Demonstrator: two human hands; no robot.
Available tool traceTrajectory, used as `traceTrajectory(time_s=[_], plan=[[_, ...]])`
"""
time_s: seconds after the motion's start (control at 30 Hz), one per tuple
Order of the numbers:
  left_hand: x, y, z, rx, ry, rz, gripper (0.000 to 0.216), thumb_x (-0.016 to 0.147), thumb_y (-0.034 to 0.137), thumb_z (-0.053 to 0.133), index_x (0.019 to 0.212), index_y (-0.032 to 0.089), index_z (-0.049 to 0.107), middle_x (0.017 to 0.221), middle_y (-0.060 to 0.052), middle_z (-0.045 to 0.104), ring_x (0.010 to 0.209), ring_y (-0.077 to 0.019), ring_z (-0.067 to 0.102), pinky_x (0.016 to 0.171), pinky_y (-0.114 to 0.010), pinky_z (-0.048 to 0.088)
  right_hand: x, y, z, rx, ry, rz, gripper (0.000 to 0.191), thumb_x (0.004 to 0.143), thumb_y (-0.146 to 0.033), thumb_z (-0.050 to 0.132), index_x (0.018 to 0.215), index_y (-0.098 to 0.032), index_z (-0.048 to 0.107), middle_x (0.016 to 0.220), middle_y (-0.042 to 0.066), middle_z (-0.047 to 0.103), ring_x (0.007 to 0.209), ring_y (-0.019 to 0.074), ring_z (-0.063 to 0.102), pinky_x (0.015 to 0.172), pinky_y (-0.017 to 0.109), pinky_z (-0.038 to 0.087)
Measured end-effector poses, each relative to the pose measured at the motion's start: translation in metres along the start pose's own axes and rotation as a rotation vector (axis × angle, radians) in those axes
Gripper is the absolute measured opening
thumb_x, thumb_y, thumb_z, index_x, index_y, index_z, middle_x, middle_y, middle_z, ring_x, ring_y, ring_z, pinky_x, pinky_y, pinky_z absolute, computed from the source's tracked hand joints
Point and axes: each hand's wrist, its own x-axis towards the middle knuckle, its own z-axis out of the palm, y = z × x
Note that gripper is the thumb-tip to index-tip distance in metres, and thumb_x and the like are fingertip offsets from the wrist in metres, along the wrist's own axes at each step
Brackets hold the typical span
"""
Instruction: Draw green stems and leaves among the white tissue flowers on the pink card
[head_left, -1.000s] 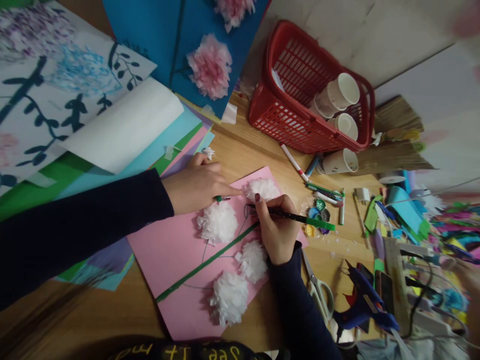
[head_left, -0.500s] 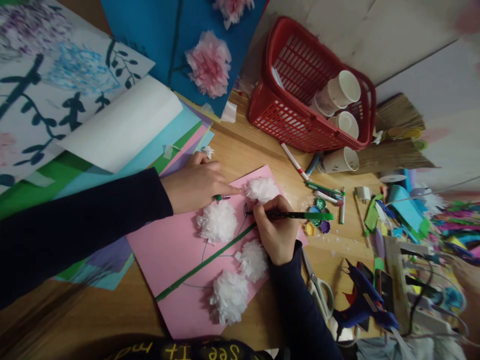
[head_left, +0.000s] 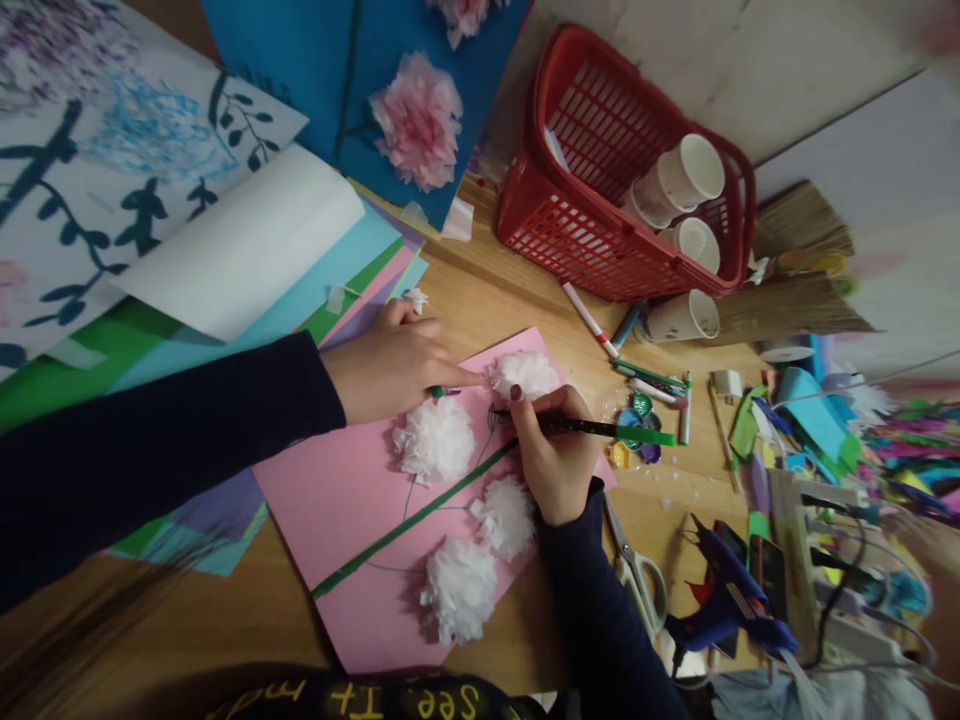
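A black pen with a green end [head_left: 611, 430] is gripped in my right hand [head_left: 559, 455], its tip over the pink sheet [head_left: 300, 480]. Thin dark loops are drawn by the tip, beside a stalk line. My left hand [head_left: 397, 370] rests at the sheet's upper edge, index finger stretched toward the top white paper flower [head_left: 523, 373]. What looks like a small green pen cap [head_left: 436, 392] is tucked under its curled fingers. A green stem strip [head_left: 412, 520] crosses the sheet diagonally. Further white tissue flowers [head_left: 435, 441] sit on both sides of it, joined by thin lines.
Beyond the sheet stands a red basket [head_left: 570, 220] with paper cups. Markers [head_left: 589, 318], small paint pots [head_left: 621, 455], scissors [head_left: 637, 575] and a blue glue gun [head_left: 724, 600] lie on the right. Coloured paper [head_left: 315, 270] and a blue flower picture [head_left: 300, 60] lie left and behind.
My right hand has shifted slightly right with the pen, and its thumb has lifted a little. More loops show on the pink sheet. My left hand stays in place.
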Motion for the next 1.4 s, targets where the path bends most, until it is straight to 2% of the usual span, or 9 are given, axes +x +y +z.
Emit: traceTrajectory(time_s=[0.2, 0.37, 0.57, 0.7, 0.83, 1.0, 1.13, 1.27, 1.4], plan=[[-0.0001, -0.0031, 0.0031, 0.014, 0.024, 0.019, 0.044, 0.082, 0.008, 0.053, 0.116, 0.033, 0.066, 0.074, 0.003, 0.068, 0.085, -0.0198, 0.049, 0.077, -0.038, 0.019, -0.0001, 0.0001, 0.0013, -0.003, -0.029, 0.030, 0.031, 0.081, -0.035, 0.069, 0.061, -0.020, 0.049, 0.052, -0.005, 0.050, 0.046, 0.0095, 0.045, 0.044, 0.023, 0.036], [-0.0005, -0.0030, 0.0026, 0.001, 0.013, 0.012, 0.043, 0.084, 0.009, 0.050, 0.116, 0.034, 0.066, 0.077, 0.002, 0.069, 0.086, -0.0211, 0.050, 0.078, -0.039, 0.019, 0.0010, -0.0022, -0.0001, -0.029, 0.017, -0.021, 0.032, 0.081, -0.032, 0.067, 0.060, -0.021, 0.047, 0.053, -0.006, 0.047, 0.048, 0.0094, 0.044, 0.046, 0.023, 0.036], [0.0001, 0.0004, 0.0003, 0.008, -0.001, -0.002, 0.046, 0.083, 0.005, 0.049, 0.116, 0.032, 0.067, 0.074, 0.002, 0.068, 0.085, -0.0213, 0.050, 0.079, -0.039, 0.020, 0.0004, -0.0018, -0.0007, -0.016, -0.036, 0.026, 0.032, 0.080, -0.034, 0.069, 0.060, -0.020, 0.049, 0.052, -0.005, 0.050, 0.046, 0.0091, 0.043, 0.044, 0.023, 0.034], [-0.0003, -0.0027, 0.0038, -0.008, 0.020, 0.003, 0.042, 0.084, 0.008, 0.051, 0.114, 0.031, 0.068, 0.074, 0.002, 0.067, 0.086, -0.0212, 0.050, 0.079, -0.039, 0.019, 0.0005, 0.0001, -0.0011, -0.021, -0.027, 0.009, 0.031, 0.080, -0.031, 0.068, 0.060, -0.020, 0.047, 0.053, -0.006, 0.047, 0.047, 0.0090, 0.042, 0.045, 0.023, 0.034], [-0.0008, -0.0044, 0.0051, -0.018, 0.027, 0.023, 0.042, 0.085, 0.007, 0.049, 0.115, 0.030, 0.067, 0.077, 0.002, 0.068, 0.086, -0.0207, 0.049, 0.078, -0.040, 0.018, 0.0005, 0.0013, -0.0021, -0.006, -0.009, 0.028, 0.031, 0.080, -0.030, 0.068, 0.060, -0.020, 0.047, 0.053, -0.006, 0.047, 0.047, 0.0093, 0.042, 0.046, 0.023, 0.034], [-0.0003, 0.0018, -0.0016, -0.024, -0.015, -0.019, 0.040, 0.084, 0.007, 0.051, 0.112, 0.030, 0.068, 0.082, 0.003, 0.070, 0.088, -0.0204, 0.050, 0.080, -0.039, 0.019, -0.0004, 0.0005, -0.0029, 0.010, -0.073, 0.049, 0.030, 0.079, -0.030, 0.068, 0.059, -0.020, 0.047, 0.052, -0.005, 0.048, 0.047, 0.0095, 0.043, 0.044, 0.023, 0.033], [-0.0001, 0.0050, -0.0045, -0.021, -0.037, -0.057, 0.049, 0.080, 0.003, 0.048, 0.116, 0.031, 0.066, 0.089, 0.004, 0.072, 0.092, -0.0202, 0.051, 0.081, -0.039, 0.019, 0.0002, 0.0009, -0.0038, 0.012, -0.045, 0.023, 0.029, 0.079, -0.026, 0.066, 0.059, -0.020, 0.046, 0.052, -0.006, 0.046, 0.047, 0.0092, 0.041, 0.046, 0.023, 0.033], [-0.0002, 0.0023, -0.0015, 0.019, -0.037, -0.022, 0.051, 0.079, 0.003, 0.049, 0.119, 0.032, 0.064, 0.090, 0.002, 0.072, 0.091, -0.0201, 0.053, 0.079, -0.039, 0.020, 0.0008, 0.0019, -0.0060, 0.035, -0.015, 0.060, 0.031, 0.079, -0.030, 0.067, 0.058, -0.020, 0.047, 0.052, -0.005, 0.047, 0.047, 0.0098, 0.043, 0.047, 0.024, 0.034], [-0.0002, 0.0019, -0.0007, 0.053, -0.026, 0.003, 0.053, 0.080, 0.003, 0.048, 0.122, 0.033, 0.062, 0.092, 0.001, 0.073, 0.090, -0.0199, 0.053, 0.080, -0.038, 0.021, 0.0007, 0.0013, -0.0065, 0.055, -0.051, 0.085, 0.031, 0.078, -0.033, 0.067, 0.059, -0.020, 0.048, 0.052, -0.004, 0.050, 0.046, 0.0105, 0.046, 0.045, 0.024, 0.035]])
